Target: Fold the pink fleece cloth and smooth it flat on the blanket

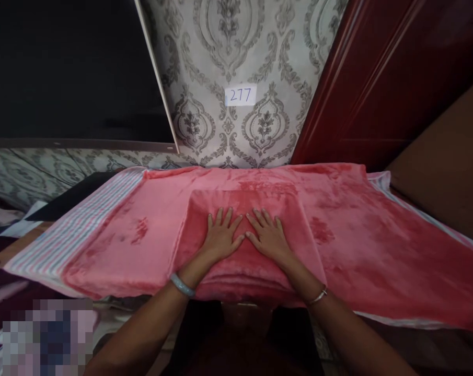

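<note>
My left hand [221,234] lies flat with its fingers spread on a folded pink plush blanket [255,271]. Close beside it, my right hand [270,235] presses flat on the same folded pile, fingers apart, the two thumbs almost meeting. The folded pile rests in the middle of a larger pink fleece cover [153,209] spread over a long table. Darker red patches mark where the nap is brushed another way. A bangle circles my left wrist and a thin bracelet my right one.
A striped cloth [83,219] shows at the left end, over a wooden edge [9,250]. A dark television screen [71,73] hangs at upper left. A card reading 277 [240,95] is on the patterned wall. A dark red door [385,78] and a brown panel [443,162] stand right.
</note>
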A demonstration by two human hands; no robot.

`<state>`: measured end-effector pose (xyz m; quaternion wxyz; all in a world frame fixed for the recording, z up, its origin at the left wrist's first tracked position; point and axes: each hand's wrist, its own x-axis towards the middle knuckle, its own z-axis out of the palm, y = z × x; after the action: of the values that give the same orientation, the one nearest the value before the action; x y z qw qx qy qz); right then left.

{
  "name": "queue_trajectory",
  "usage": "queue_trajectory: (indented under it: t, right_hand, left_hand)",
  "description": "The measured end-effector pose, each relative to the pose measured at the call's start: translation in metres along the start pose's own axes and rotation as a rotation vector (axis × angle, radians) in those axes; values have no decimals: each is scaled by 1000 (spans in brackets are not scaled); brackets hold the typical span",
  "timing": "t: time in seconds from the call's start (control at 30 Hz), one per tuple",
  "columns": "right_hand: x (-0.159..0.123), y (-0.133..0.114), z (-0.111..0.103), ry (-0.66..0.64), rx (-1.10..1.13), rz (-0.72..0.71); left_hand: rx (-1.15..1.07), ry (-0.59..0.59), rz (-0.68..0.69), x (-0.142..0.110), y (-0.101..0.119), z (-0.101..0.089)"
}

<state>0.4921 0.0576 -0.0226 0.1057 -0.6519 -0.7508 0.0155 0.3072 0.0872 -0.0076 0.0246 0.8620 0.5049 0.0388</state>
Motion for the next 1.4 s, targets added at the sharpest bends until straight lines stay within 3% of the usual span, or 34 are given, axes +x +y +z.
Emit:
queue_trajectory:
  t: [0.2, 0.33, 0.43, 0.53, 0.7, 0.87, 1.4]
  right_hand:
    - [3, 1, 2, -9, -9, 3]
    - [1, 5, -8, -66, 4, -15]
    - [-15, 9, -19, -134, 55, -54]
    - [-46, 10, -23, -106, 85, -109]
    - [-84, 5, -11, -27, 32, -143]
    - [-91, 1, 3, 38, -32, -146]
    - [-90, 1, 0, 9, 58, -118]
  left_hand:
    - [-26, 11, 3, 2, 1, 3]
    - [-68, -34, -5, 3, -2, -8]
    - [-128, -85, 45, -12, -2, -27]
    - [-139, -50, 163, -44, 5, -37]
    - [-85, -10, 213, -88, 17, -10]
    - [-46, 21, 227, -91, 17, 16]
    - [-105, 27, 207, -92, 15, 10]
